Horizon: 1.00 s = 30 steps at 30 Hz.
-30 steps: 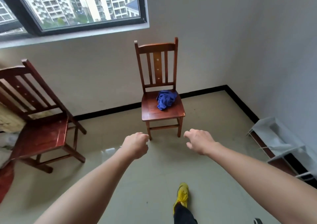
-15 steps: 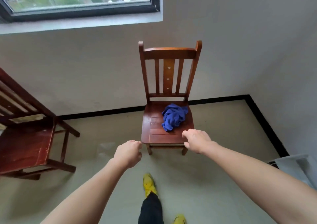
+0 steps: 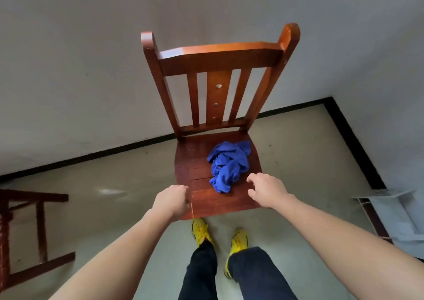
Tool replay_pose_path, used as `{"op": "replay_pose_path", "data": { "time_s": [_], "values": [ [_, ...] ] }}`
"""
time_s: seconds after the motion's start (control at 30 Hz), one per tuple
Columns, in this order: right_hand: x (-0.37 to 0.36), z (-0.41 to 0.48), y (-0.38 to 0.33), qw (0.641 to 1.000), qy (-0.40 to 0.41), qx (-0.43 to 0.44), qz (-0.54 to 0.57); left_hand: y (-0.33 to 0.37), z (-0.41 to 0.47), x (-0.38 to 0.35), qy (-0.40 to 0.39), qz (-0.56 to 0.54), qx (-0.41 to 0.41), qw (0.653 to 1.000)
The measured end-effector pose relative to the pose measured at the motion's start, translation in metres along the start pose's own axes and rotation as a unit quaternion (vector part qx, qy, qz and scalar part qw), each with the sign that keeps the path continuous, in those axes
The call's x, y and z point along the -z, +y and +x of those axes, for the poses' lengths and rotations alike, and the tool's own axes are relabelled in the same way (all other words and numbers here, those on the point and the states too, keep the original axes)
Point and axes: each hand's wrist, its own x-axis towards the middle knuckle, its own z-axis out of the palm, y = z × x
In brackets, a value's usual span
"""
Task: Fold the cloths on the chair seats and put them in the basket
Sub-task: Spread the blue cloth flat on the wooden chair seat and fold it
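While right hand (image 3: 266, 191) hovers, blue cloth (image 3: 229, 164) crumpled on chair (image 3: 220, 57)

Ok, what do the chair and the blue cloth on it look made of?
Chair: apparently solid wood, reddish-brown, glossy varnish; plank seams in the seat, shine on the top rail. Blue cloth: soft matte fabric, possibly microfibre; fuzzy surface, crumpled in loose folds.
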Motion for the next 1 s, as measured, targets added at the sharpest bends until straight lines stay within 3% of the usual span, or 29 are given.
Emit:
{"op": "replay_pose_path", "data": {
  "time_s": [0.33, 0.47, 0.57, 0.67, 0.87, 0.93, 1.0],
  "values": [
    [-0.045, 0.153, 0.031, 0.991, 0.033, -0.071, 0.105, 0.004, 0.156, -0.050, -0.027, -0.108, 0.042, 0.993],
    [-0.073, 0.202, 0.050, 0.980, 0.084, -0.109, 0.141, 0.009, 0.217, -0.074, 0.003, -0.182, 0.054, 0.982],
    [-0.097, 0.231, 0.064, 0.965, 0.063, -0.134, 0.217, 0.016, 0.258, -0.092, 0.034, -0.270, 0.042, 0.961],
    [-0.119, 0.239, 0.069, 0.954, 0.051, -0.122, 0.268, 0.026, 0.282, -0.106, 0.025, -0.287, 0.008, 0.957],
    [-0.135, 0.196, 0.060, 0.939, 0.089, -0.072, 0.326, 0.024, 0.273, -0.103, 0.056, -0.286, 0.083, 0.953],
    [-0.136, 0.175, 0.055, 0.937, 0.088, -0.074, 0.328, 0.015, 0.258, -0.094, 0.090, -0.328, 0.127, 0.932],
    [-0.137, 0.156, 0.046, 0.939, 0.057, -0.061, 0.332, 0.005, 0.240, -0.086, 0.117, -0.441, 0.179, 0.872]
  ]
}}
